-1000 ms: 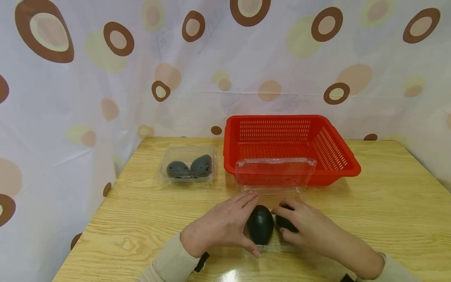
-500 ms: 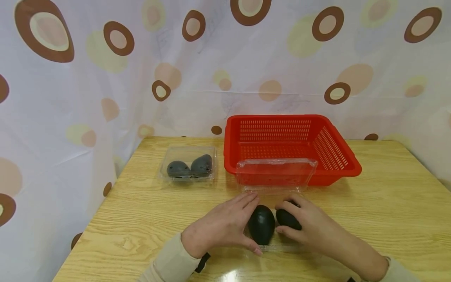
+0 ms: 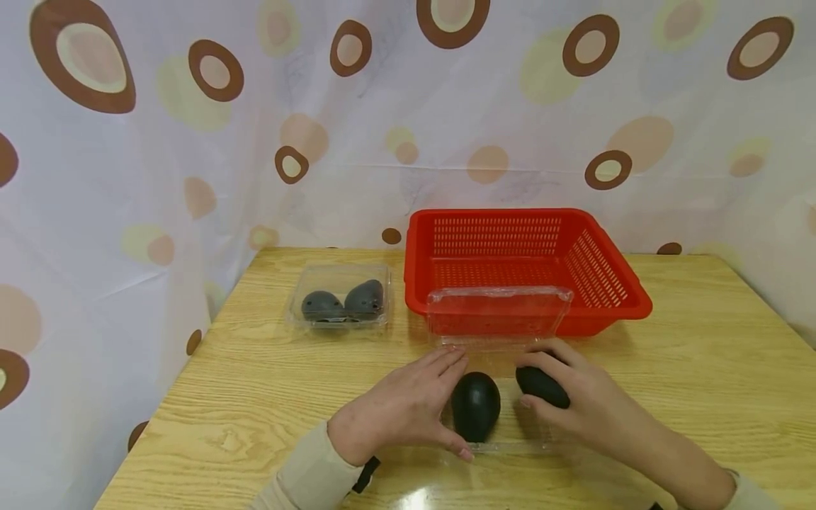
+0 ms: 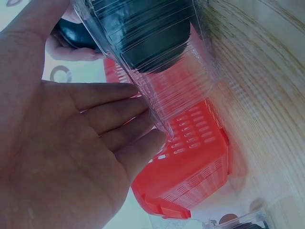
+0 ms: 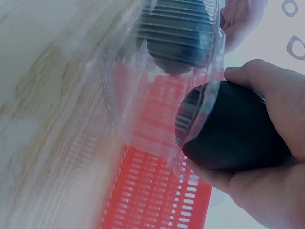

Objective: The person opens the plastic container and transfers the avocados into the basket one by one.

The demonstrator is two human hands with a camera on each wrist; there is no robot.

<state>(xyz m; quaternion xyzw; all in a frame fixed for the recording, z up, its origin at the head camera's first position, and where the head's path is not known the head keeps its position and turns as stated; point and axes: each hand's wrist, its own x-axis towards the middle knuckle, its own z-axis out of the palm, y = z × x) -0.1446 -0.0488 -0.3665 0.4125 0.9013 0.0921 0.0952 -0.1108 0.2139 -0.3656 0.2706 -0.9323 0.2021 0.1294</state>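
Observation:
My right hand holds a dark green, egg-shaped avocado between thumb and fingers, at the right side of an open clear plastic clamshell box. In the right wrist view this avocado partly overlaps the box rim. A second avocado lies inside the box on its left. Along the left rim rests my left hand, its fingers fairly straight and touching the plastic, the thumb near the front edge. The left wrist view shows those fingertips at the rim. The box's lid stands raised at the back.
A red perforated basket stands behind the box, overlapped by the raised lid in the head view. At the back left sits a second clear box holding two dark avocados. A patterned cloth hangs behind the wooden table.
My right hand has moved to the right with its avocado, away from the other one, and has turned the fruit somewhat. The left hand has stayed almost still on the box.

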